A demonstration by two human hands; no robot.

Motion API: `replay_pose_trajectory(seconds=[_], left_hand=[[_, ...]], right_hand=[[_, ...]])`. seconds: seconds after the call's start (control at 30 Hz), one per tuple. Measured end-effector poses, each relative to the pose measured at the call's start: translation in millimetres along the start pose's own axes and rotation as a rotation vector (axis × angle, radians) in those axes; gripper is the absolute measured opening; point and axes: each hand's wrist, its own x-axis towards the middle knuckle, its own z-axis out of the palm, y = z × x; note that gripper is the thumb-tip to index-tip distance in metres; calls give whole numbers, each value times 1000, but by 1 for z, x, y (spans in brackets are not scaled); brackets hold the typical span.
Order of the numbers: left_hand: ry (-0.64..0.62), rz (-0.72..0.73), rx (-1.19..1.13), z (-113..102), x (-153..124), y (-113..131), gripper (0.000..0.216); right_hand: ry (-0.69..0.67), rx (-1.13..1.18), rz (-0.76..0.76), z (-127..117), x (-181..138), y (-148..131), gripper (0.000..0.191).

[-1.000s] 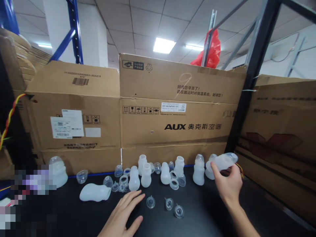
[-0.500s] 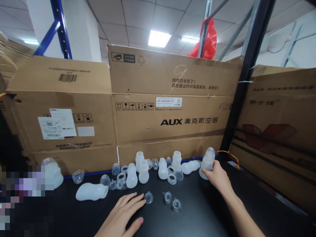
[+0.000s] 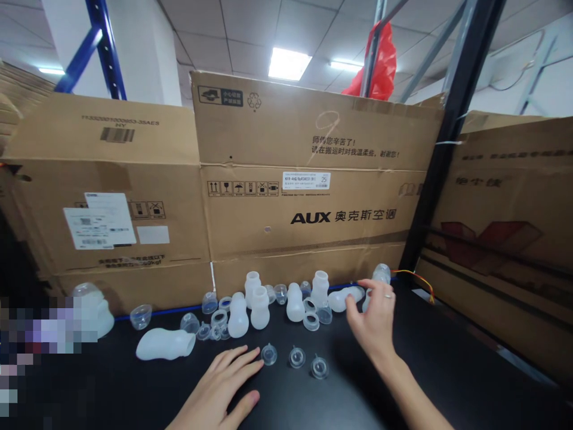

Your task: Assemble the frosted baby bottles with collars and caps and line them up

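My left hand (image 3: 226,379) rests low on the black table, fingers spread, fingertips beside a clear silicone nipple (image 3: 269,354); I cannot tell if they touch. Two more nipples, a middle one (image 3: 296,358) and a right one (image 3: 319,366), lie to its right. My right hand (image 3: 375,319) is in the air with thumb and fingers apart, holding nothing. Behind it stands a white baby bottle with a clear cap (image 3: 382,273), mostly covered by the hand. A white bottle on its side (image 3: 344,299) lies just left of those fingers.
Several translucent bottles (image 3: 260,308), rings (image 3: 311,321) and clear caps (image 3: 280,293) stretch along the back. At left are a lying bottle (image 3: 163,344) and a capped bottle (image 3: 92,313). Cardboard boxes (image 3: 250,239) wall the rear; a black post (image 3: 430,173) rises at right.
My right hand has let go of the capped bottle and moved a little left, its fingers opening. The middle nipple has shifted from tilted to lying flatter. My left hand is nearly still.
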Motion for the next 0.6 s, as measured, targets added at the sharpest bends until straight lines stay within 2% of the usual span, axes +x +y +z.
replay_pose_trajectory(seconds=[0.07,0.13,0.2,0.43,0.6], left_hand=[[-43,-31,-4,-1,0,3,44],[-72,-58,-25,-3,0,5,44],[-80,-77,-54,-5,0,8,43],[-91,-120,-115,-12,2,16,43],[-111,-141,-116,-14,2,20,43]], right_hand=[[-252,158,-52,4,-12,-18,15],[-512,264,-81,9,-24,-31,19],[-671,293,-88,13,-33,-38,21],[-928,443,-98,7,-39,-50,27],[-1058,459,-117,-2,-43,-64,7]])
